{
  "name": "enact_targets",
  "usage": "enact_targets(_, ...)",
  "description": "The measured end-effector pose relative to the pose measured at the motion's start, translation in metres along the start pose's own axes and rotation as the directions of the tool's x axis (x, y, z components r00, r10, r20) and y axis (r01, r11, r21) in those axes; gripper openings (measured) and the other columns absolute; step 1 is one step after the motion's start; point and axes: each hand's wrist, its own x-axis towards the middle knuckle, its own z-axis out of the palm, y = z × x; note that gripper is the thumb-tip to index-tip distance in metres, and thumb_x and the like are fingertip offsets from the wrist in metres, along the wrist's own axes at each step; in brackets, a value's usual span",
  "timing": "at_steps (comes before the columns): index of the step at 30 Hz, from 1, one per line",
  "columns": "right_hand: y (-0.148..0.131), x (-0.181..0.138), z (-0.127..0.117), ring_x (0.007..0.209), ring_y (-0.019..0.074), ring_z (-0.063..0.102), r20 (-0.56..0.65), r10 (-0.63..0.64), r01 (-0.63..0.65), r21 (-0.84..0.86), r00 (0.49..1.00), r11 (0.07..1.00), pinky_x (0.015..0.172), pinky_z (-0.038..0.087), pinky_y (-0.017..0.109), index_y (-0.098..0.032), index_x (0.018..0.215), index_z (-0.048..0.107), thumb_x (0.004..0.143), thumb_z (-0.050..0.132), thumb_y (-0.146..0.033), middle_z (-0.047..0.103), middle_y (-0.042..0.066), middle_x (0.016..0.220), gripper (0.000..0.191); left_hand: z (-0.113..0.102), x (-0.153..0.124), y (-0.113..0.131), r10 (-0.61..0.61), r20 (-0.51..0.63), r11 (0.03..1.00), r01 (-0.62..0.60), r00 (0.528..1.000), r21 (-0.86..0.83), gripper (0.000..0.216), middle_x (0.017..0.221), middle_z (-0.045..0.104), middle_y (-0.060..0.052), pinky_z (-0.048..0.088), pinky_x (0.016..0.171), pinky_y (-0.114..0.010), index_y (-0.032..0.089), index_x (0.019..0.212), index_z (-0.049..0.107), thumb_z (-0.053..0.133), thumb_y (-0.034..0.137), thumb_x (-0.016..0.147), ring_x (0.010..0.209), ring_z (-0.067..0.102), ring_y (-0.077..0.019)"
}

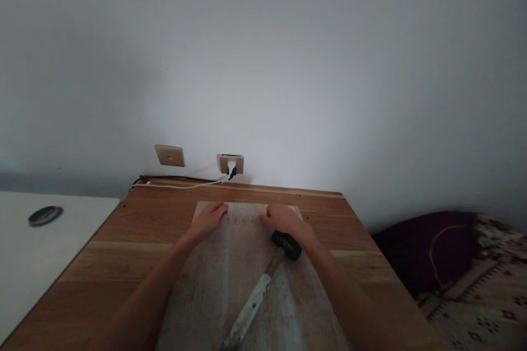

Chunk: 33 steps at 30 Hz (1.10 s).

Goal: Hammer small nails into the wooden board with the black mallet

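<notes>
While both hands reach to the far end of the board point(208, 290), the hammer point(262, 287) lies slantwise on it between the forearms, head away from the person and handle toward them. The board lies lengthwise on the wooden tabletop point(144, 263), its far edge short of the wall point(288, 93). The left hand point(213, 214) rests at the far left corner with fingers mostly curled; the right hand point(282, 216), near the far right corner, is bent in much the same way. Whether either one grips the edge or pinches something small, I cannot tell. A row of tiny dark specks runs between them, too small to make out.

The board looks stiff and fairly light for its size, with a dry, worn face that should not slip much; opposite edges would give the steadiest hold. The hammer is probably head-heavy and hard to damage. Its balance likely sits close to the head, so a lifting grip belongs high on the handle, where the paint ends.
</notes>
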Motion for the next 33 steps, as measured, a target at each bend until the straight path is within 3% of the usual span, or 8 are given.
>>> enact_targets(5, -0.02, 0.001, 0.003, 0.097, 0.0268, 0.069, -0.026, -0.021, 0.021, -0.014, 0.999, 1.0, 0.09, 0.049, 0.038, -0.017, 0.072, 0.067, 0.084, 0.073, -0.024, 0.075, 0.013, 0.091, 0.015, 0.01, -0.012, 0.011, 0.223, 0.204, 0.686, -0.302, 0.953, 0.662, 0.016, 0.094, 0.073, -0.012, 0.048, 0.079, -0.034, 0.018, 0.09, 0.064, 0.052, 0.028, 0.09, 0.088, 0.068, -0.0259)
enact_targets(10, -0.01, -0.009, -0.02, 0.065, 0.0181, 0.061, -0.151, -0.029, 0.056, 0.177, 0.988, 0.983, 0.058, 0.046, 0.028, -0.019, 0.078, 0.062, 0.097, 0.038, -0.034, 0.066, 0.006, 0.073, 0.035, 0.015, -0.005, 0.021, 0.232, 0.353, 0.497, -0.422, 0.906, 0.758, 0.022, 0.098, 0.075, -0.016, 0.049, 0.082, -0.038, 0.016, 0.093, 0.07, 0.049, 0.022, 0.091, 0.092, 0.07, -0.03)
enact_targets(13, -0.001, -0.018, -0.029, 0.048, 0.0136, 0.047, -0.175, -0.012, 0.062, 0.282, 0.985, 0.958, 0.043, 0.036, 0.025, -0.019, 0.085, 0.061, 0.1, 0.021, -0.041, 0.058, 0.001, 0.065, 0.048, 0.012, 0.004, 0.02, 0.236, 0.359, 0.519, -0.429, 0.903, 0.739, 0.025, 0.089, 0.075, -0.015, 0.047, 0.079, -0.037, 0.017, 0.079, 0.07, 0.05, 0.026, 0.091, 0.086, 0.07, -0.0289)
enact_targets(16, 0.0, -0.019, -0.025, 0.048, 0.0132, 0.046, -0.174, 0.003, 0.047, 0.283, 0.985, 0.958, 0.044, 0.036, 0.025, -0.019, 0.082, 0.062, 0.1, 0.024, -0.047, 0.058, 0.001, 0.064, 0.051, 0.012, 0.008, 0.015, 0.225, 0.302, 0.6, -0.376, 0.926, 0.706, 0.029, 0.08, 0.074, -0.011, 0.044, 0.074, -0.032, 0.018, 0.07, 0.067, 0.049, 0.027, 0.091, 0.08, 0.069, -0.0245)
enact_targets(22, -0.026, -0.008, 0.008, 0.088, 0.0278, 0.069, -0.069, 0.008, -0.006, 0.037, 0.998, 0.999, 0.079, 0.048, 0.034, -0.016, 0.073, 0.069, 0.09, 0.062, -0.036, 0.075, 0.015, 0.085, 0.027, 0.017, 0.0, 0.013, 0.195, 0.195, 0.626, -0.275, 0.961, 0.73, 0.027, 0.089, 0.075, -0.012, 0.044, 0.073, -0.034, 0.017, 0.087, 0.068, 0.05, 0.035, 0.094, 0.085, 0.07, -0.0274)
enact_targets(27, -0.044, -0.008, 0.028, 0.106, 0.0362, 0.069, -0.059, 0.006, -0.009, -0.047, 0.998, 0.999, 0.094, 0.046, 0.043, -0.011, 0.082, 0.071, 0.086, 0.06, -0.017, 0.075, 0.027, 0.104, 0.014, 0.016, -0.005, 0.014, 0.212, 0.308, 0.541, -0.374, 0.927, 0.754, 0.022, 0.1, 0.075, -0.014, 0.048, 0.08, -0.036, 0.018, 0.106, 0.065, 0.048, 0.029, 0.097, 0.093, 0.071, -0.0292)
enact_targets(30, -0.044, -0.008, 0.022, 0.103, 0.0317, 0.069, -0.12, -0.012, 0.014, 0.014, 0.993, 1.0, 0.09, 0.048, 0.039, -0.014, 0.082, 0.069, 0.089, 0.056, -0.02, 0.075, 0.022, 0.101, 0.016, 0.017, -0.001, 0.012, 0.248, 0.359, 0.529, -0.436, 0.9, 0.728, 0.022, 0.101, 0.075, -0.016, 0.048, 0.083, -0.039, 0.017, 0.103, 0.066, 0.047, 0.026, 0.098, 0.094, 0.071, -0.0305)
enact_targets(33, -0.035, -0.009, 0.007, 0.079, 0.0213, 0.069, -0.185, -0.002, 0.028, 0.139, 0.983, 0.99, 0.072, 0.05, 0.031, -0.018, 0.075, 0.062, 0.096, 0.041, -0.027, 0.071, 0.011, 0.081, 0.031, 0.018, 0.009, 0.015, 0.306, 0.255, 0.701, -0.398, 0.917, 0.592, 0.017, 0.087, 0.073, -0.012, 0.047, 0.08, -0.037, 0.018, 0.083, 0.065, 0.054, 0.025, 0.094, 0.085, 0.068, -0.0282)
